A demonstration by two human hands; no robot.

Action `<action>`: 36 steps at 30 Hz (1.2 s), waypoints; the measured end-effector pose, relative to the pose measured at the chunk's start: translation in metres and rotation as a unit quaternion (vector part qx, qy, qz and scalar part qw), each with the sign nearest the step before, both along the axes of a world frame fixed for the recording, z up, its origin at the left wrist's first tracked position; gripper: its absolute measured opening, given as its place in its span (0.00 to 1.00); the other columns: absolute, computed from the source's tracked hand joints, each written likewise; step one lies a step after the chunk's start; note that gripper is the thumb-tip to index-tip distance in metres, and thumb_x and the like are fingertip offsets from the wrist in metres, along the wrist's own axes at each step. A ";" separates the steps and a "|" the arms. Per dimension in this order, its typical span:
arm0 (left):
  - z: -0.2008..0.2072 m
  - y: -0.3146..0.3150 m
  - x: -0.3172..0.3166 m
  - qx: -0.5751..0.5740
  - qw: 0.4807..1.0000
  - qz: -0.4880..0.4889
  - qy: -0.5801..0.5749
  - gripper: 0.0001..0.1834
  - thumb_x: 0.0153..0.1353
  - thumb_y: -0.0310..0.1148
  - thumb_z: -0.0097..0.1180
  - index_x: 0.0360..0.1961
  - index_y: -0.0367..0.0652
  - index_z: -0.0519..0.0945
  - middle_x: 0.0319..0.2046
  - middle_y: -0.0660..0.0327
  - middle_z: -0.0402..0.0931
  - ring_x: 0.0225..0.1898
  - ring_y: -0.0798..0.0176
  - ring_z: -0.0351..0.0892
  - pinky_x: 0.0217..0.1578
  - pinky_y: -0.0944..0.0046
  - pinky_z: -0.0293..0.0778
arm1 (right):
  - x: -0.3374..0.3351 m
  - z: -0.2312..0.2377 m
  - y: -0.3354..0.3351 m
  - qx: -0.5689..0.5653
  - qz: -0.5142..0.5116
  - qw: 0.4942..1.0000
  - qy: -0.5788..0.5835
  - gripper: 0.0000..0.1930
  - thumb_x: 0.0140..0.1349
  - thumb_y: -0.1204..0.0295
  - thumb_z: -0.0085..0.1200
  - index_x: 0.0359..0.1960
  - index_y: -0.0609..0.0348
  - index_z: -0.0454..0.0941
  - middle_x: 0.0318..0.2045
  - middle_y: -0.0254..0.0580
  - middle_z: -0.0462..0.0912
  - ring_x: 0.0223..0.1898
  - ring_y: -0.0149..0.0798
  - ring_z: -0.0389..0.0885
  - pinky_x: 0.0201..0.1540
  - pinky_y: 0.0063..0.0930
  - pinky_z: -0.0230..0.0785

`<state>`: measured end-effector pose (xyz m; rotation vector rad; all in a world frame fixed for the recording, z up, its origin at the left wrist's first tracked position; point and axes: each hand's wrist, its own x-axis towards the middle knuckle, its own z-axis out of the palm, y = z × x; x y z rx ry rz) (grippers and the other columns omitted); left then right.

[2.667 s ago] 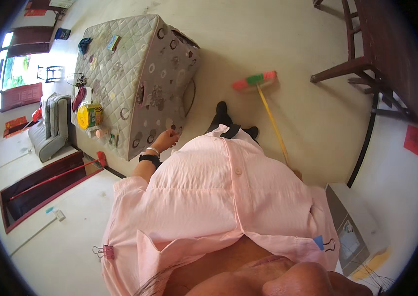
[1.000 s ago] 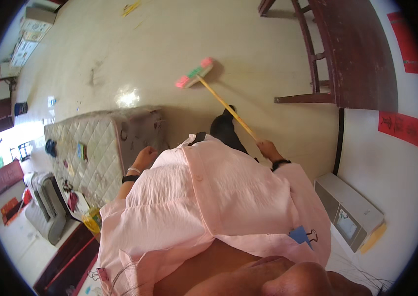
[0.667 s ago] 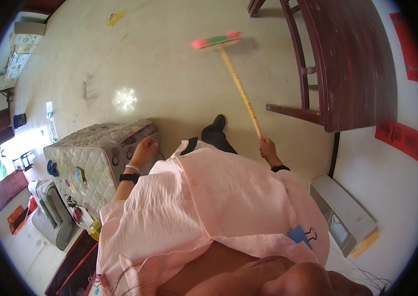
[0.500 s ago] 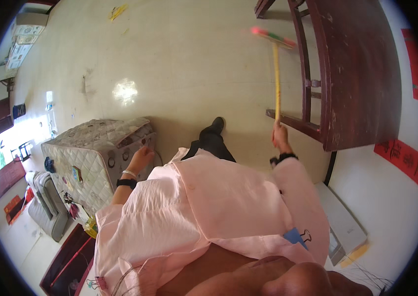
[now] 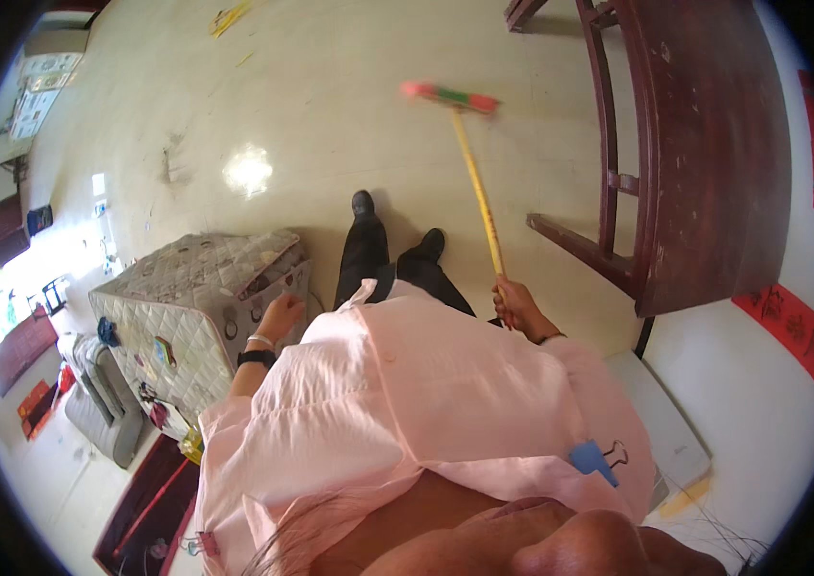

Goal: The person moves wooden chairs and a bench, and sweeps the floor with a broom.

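Note:
My right hand (image 5: 519,305) is closed around the yellow handle of a broom (image 5: 477,188). The broom's head, red and green and a little blurred, is out over the floor ahead of my feet. On the other side my left hand (image 5: 280,316), a dark band and a light bracelet at its wrist, hangs with its fingers curled in and nothing visible in them. Nearest to it is a quilted mattress-like block (image 5: 162,331) with a printed top; I cannot tell whether the hand touches it.
A dark red wooden table (image 5: 714,154) with legs and a low rail stands at the right. Yellow scraps (image 5: 228,19) lie on the pale floor (image 5: 330,86) at the far left. A white box-like thing (image 5: 666,422) sits by the right wall, and a grey seat (image 5: 105,408) at the left.
The broom's head has swept left, away from the table legs. My right hand has moved left and closer to my body. A second foot now shows ahead on the left.

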<state>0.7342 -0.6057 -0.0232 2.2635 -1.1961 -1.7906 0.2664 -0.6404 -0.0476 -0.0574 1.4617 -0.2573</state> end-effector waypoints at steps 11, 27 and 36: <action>-0.087 -0.170 0.013 -0.014 0.993 -0.103 0.063 0.10 0.50 0.33 0.46 0.28 0.35 0.70 0.19 0.60 0.70 0.19 0.68 0.68 0.21 0.69 0.66 | 0.021 0.083 -0.007 -0.005 -0.121 0.992 0.034 0.17 0.58 0.58 0.36 0.29 0.63 0.66 0.12 0.31 0.63 0.10 0.24 0.59 0.12 0.15 0.53; -0.068 -0.266 -0.014 -0.166 0.909 -0.373 0.086 0.19 0.44 0.34 0.51 0.38 0.41 0.67 0.34 0.52 0.69 0.38 0.54 0.69 0.39 0.60 0.65 | 0.091 0.125 -0.067 0.122 -0.298 0.941 -0.102 0.17 0.57 0.57 0.36 0.27 0.60 0.63 0.13 0.30 0.62 0.12 0.24 0.60 0.13 0.14 0.56; 0.049 -0.291 -0.259 -0.472 0.597 -0.550 0.343 0.25 0.37 0.29 0.55 0.42 0.41 0.67 0.37 0.56 0.65 0.42 0.57 0.63 0.43 0.61 0.59 | 0.098 0.132 -0.149 -0.128 -0.286 0.924 -0.218 0.20 0.54 0.51 0.38 0.26 0.57 0.67 0.15 0.33 0.68 0.14 0.30 0.67 0.16 0.22 0.60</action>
